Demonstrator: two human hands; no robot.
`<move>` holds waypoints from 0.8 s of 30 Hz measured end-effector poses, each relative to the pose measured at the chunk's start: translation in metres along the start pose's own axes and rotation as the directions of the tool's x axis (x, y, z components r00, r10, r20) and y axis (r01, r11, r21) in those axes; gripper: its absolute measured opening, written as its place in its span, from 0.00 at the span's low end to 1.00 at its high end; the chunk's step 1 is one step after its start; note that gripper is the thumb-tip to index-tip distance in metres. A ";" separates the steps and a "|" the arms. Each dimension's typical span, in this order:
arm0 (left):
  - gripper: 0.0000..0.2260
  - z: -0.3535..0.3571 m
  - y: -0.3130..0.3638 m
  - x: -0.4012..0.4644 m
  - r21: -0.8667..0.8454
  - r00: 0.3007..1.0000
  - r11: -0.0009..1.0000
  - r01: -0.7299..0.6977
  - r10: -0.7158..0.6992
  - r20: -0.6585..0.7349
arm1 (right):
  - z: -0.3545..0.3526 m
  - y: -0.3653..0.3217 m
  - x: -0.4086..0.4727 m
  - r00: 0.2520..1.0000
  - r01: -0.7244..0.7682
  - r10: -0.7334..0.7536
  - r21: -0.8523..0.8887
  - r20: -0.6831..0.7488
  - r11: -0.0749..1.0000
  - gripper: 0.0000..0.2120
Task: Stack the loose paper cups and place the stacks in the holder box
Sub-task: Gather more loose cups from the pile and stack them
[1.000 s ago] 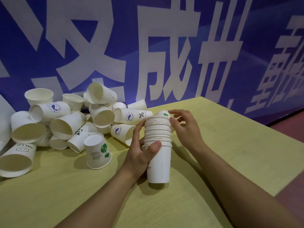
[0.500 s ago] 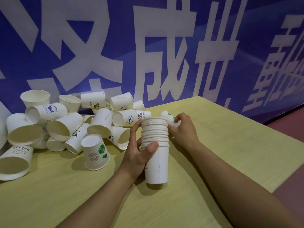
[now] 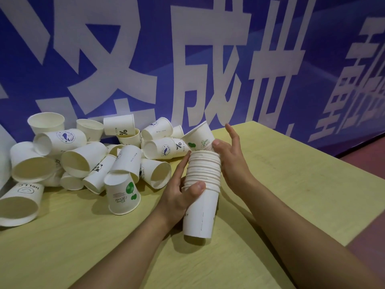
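1. The step in hand is stacking: a fresh cup (image 3: 199,138) with a green leaf print is being fed into the top of the stack (image 3: 203,190), which stands near the middle of the yellow table (image 3: 291,184)
2. The left hand (image 3: 181,195) is closed round the stack at the band of rims, thumb across the near side, fingers reaching up the far side
3. The right hand (image 3: 231,161) is mostly open, fingers spread upward; its thumb and palm press the tilted cup, whose base sits at the stack's mouth
4. The cup leans left and is not yet seated, so the next move calls for righting it and pushing it straight down while the left hand steadies the stack
5. Many loose cups (image 3: 83,159) lie heaped at the far left against the blue banner (image 3: 187,59); plenty remains to stack
6. No holder box is in view
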State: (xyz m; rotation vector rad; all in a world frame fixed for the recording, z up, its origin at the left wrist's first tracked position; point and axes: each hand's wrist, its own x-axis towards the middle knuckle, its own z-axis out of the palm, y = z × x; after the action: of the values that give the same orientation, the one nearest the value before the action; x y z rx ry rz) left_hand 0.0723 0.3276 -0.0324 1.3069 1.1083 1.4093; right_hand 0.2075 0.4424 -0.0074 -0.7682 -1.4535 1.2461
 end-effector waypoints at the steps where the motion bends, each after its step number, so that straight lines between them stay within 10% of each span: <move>1: 0.42 0.000 0.000 0.000 0.003 1.000 1.000 0.004 -0.004 -0.001 | 0.001 -0.001 -0.001 1.000 0.026 -0.026 -0.031 0.016 0.999 0.28; 16: 0.43 0.003 0.001 -0.005 0.007 0.993 0.999 -0.045 0.046 -0.107 | -0.007 -0.015 -0.015 0.989 0.082 -0.057 -0.181 0.140 0.980 0.13; 24: 0.51 0.012 0.038 -0.034 0.286 0.980 0.953 -0.103 0.146 -0.134 | -0.005 -0.060 -0.052 0.975 0.208 -0.177 -0.286 0.131 0.935 0.07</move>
State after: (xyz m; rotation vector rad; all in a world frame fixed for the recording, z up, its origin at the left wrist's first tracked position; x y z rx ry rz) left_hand 0.0846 0.2875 -0.0013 1.5084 1.3881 1.5067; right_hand 0.2353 0.3806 0.0341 -0.7459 -1.7835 0.9385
